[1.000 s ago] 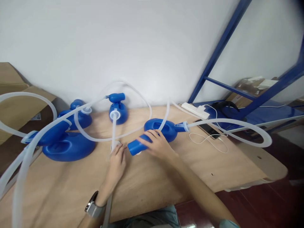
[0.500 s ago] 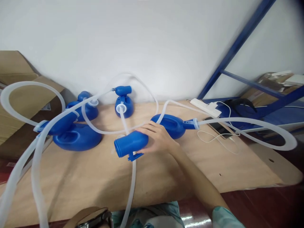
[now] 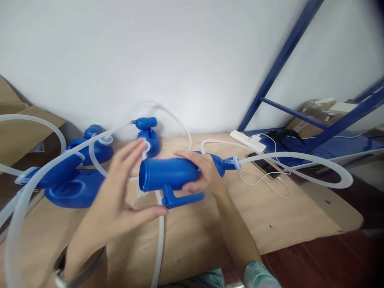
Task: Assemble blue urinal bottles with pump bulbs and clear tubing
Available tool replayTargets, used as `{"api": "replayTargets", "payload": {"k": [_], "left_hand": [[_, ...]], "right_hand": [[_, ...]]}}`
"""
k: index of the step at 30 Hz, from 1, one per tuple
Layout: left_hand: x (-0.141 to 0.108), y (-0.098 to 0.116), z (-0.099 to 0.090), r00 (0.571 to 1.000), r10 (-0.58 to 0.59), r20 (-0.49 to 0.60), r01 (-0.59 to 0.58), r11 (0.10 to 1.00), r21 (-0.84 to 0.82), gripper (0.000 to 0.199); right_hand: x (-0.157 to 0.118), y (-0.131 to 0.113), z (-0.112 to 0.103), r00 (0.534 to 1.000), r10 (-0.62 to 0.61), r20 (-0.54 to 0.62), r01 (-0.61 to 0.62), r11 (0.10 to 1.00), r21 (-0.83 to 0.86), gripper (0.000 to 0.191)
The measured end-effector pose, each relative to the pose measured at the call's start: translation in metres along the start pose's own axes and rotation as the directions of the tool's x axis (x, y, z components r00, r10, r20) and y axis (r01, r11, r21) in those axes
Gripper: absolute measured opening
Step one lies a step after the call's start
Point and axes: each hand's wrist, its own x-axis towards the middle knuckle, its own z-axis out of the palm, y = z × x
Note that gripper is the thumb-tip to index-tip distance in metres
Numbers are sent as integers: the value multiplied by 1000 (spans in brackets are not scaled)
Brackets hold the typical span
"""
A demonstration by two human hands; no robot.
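The blue tube point(image 3: 169, 173) is held above the wooden table point(image 3: 288, 212), lying roughly level, mouth toward 9 o'clock. Clock positions are taken from this tube, with 12 at the wall point(image 3: 180, 60). A lever point(image 3: 186, 200) is hinged on its near side, free end toward 3 o'clock. The right hand point(image 3: 207, 174) grips the tube's rear end, thumb below, fingers over the top. The left hand point(image 3: 115, 196) is at 8 o'clock, thumb and fingers spread wide around the mouth; whether the thumb touches the hinge cannot be determined. A blue bottle point(image 3: 218, 162) sits at 3 o'clock, just beyond the right hand, with a phone point(image 3: 272, 171) further out. A second bottle point(image 3: 153, 143) stands at 11 o'clock. A power strip point(image 3: 246, 140) lies at 2 o'clock, near a blue rack point(image 3: 280, 66).
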Motion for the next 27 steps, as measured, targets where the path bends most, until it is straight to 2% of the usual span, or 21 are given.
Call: {"api": "replayTargets", "payload": {"k": [3, 6, 8, 10, 12, 14, 18, 20, 24, 27], "left_hand": [[18, -21, 6, 997, 60, 56, -54, 992, -110, 83], [24, -39, 6, 996, 85, -30, -89, 979, -184, 73], [25, -47, 5, 992, 58, -111, -83, 967, -241, 74], [25, -52, 5, 986, 12, -165, -64, 948, -312, 77], [26, -56, 6, 986, -14, -168, -47, 933, -358, 77], [27, -60, 7, 987, -27, -157, -36, 923, -384, 76], [31, -64, 7, 987, -57, -150, -5, 924, -381, 75], [31, -63, 5, 985, -69, -157, 9, 936, -352, 75], [27, -57, 0, 988, -17, -151, -40, 930, -365, 71], [24, -54, -1, 990, 70, -119, -111, 917, -383, 62]], "right_hand": [[2, -3, -2, 989, 111, 102, -117, 992, 50, 97], [4, -2, -7, 971, 186, 148, -207, 968, 139, 100], [4, 0, -11, 973, 192, 129, -210, 966, 153, 84], [4, 2, -14, 972, 215, 91, -225, 967, 118, 57], [2, 6, -13, 964, 256, 68, -261, 962, 77, 35], [1, 9, -10, 960, 277, 43, -279, 959, 41, 27], [0, 12, -3, 979, 204, 19, -204, 979, -7, 37], [-1, 12, -1, 977, 214, 7, -214, 976, 38, 44], [-3, 12, -3, 950, 293, 108, -312, 893, 324, 51], [-5, 10, -10, 937, 277, 213, -348, 804, 482, 60]]}}
